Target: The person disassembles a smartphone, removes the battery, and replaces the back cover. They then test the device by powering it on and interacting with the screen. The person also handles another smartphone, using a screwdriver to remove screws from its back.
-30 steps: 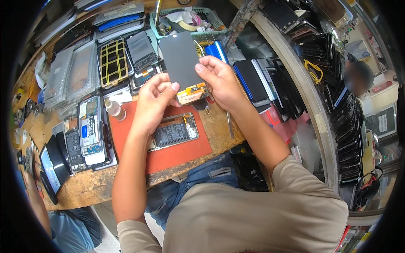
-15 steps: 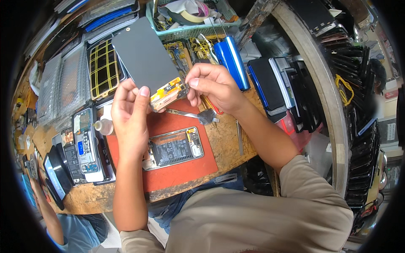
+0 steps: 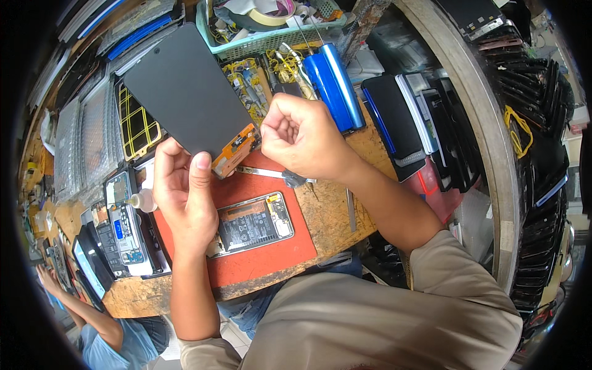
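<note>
My left hand (image 3: pixel 185 194) grips a phone screen (image 3: pixel 188 92) at its lower end, thumb on the near side. The dark grey panel is raised and tilted above the bench, with an orange flex circuit (image 3: pixel 235 150) along its lower edge. My right hand (image 3: pixel 302 135) is closed beside that flex, fingers curled and thumb tip pressed in; whatever it may hold is hidden. Below, an opened phone body (image 3: pixel 253 223) with a black battery lies on a red mat (image 3: pixel 280 259). Tweezers (image 3: pixel 262 172) rest beyond the phone body.
A blue cylindrical device (image 3: pixel 333 86) stands behind my right hand, beside a green basket (image 3: pixel 277 40) of tape and scraps. Opened phones (image 3: pixel 126 231) and a small bottle (image 3: pixel 143 200) are at left. Phone covers (image 3: pixel 391 117) stack at right. Another person's arm (image 3: pixel 92 314) shows lower left.
The phone screen has swung left and tilted, its orange flex now turned more toward view. My right hand's fingers have curled tighter, and the hand sits slightly left of before.
</note>
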`<action>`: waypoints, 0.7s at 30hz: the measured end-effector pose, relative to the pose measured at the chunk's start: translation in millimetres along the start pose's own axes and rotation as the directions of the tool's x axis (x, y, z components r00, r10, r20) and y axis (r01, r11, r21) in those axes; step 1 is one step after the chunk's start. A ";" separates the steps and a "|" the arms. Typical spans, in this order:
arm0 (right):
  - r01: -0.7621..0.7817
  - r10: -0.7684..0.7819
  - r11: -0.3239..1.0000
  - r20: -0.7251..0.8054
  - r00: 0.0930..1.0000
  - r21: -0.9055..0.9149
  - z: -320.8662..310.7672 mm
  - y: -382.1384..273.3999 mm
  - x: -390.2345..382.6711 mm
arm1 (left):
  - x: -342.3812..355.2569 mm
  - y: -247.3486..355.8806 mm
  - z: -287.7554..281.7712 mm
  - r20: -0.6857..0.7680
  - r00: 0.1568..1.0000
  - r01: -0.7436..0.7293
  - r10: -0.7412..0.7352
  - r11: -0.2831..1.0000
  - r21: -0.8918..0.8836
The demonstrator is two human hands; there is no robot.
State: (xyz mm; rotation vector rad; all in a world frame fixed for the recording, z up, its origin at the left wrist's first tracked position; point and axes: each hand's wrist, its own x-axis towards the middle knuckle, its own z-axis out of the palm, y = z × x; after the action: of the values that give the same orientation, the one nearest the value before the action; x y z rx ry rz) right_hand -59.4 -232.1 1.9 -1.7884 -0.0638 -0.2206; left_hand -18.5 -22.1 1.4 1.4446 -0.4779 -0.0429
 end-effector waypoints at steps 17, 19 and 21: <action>-0.101 0.071 0.910 0.090 0.993 0.402 -5.8 2.0 3.4 | 9.4 3.1 1.7 -0.058 0.983 0.152 -0.174 0.949 -0.276; -0.109 0.073 0.901 0.099 0.992 0.420 -5.9 2.3 3.6 | 9.3 3.5 1.5 -0.053 0.982 0.158 -0.180 0.948 -0.276; -0.108 0.069 0.900 0.106 0.992 0.422 -5.9 2.2 3.8 | 8.8 3.2 0.9 -0.052 0.983 0.158 -0.178 0.949 -0.271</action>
State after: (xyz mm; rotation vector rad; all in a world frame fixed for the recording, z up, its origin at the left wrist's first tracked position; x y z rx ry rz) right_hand -56.0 -238.6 1.8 -1.3572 -0.0867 -0.0536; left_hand -11.6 -25.2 7.0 1.2141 -0.2730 -0.1820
